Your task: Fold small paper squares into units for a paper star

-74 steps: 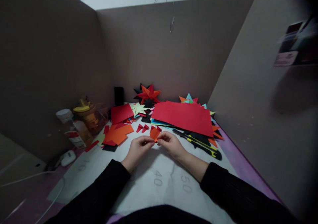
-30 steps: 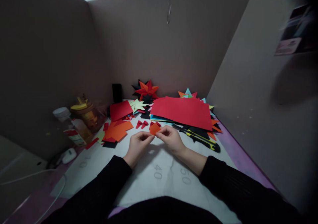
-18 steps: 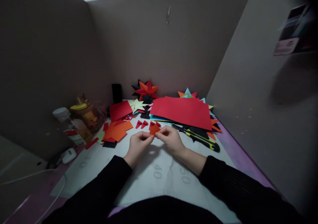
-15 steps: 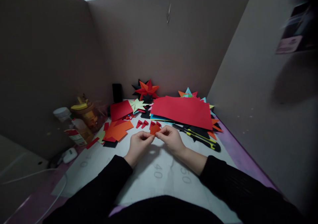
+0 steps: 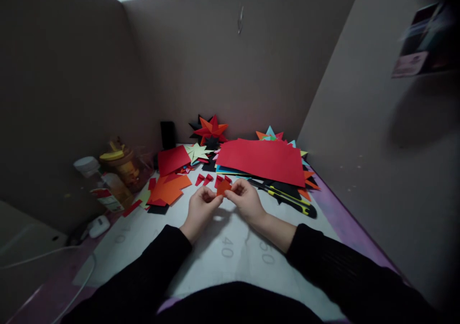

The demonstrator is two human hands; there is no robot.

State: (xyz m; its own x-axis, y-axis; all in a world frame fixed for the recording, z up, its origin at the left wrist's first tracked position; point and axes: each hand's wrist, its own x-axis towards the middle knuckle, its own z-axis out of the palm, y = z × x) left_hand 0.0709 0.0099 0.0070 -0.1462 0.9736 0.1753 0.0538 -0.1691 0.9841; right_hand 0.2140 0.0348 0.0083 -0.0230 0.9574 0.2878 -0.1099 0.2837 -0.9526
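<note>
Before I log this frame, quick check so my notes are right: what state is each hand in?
Left hand: closed, pinching the orange paper.
Right hand: closed, pinching the same orange paper.

hands (image 5: 201, 210): 2 | held orange paper (image 5: 222, 188): 1 | small red pieces (image 5: 208, 179): 4 | white-capped bottle (image 5: 107, 193): 1

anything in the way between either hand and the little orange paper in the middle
Nothing visible: the left hand and right hand both have their fingertips on the orange paper. The small red pieces lie beyond it, not in between.
</note>
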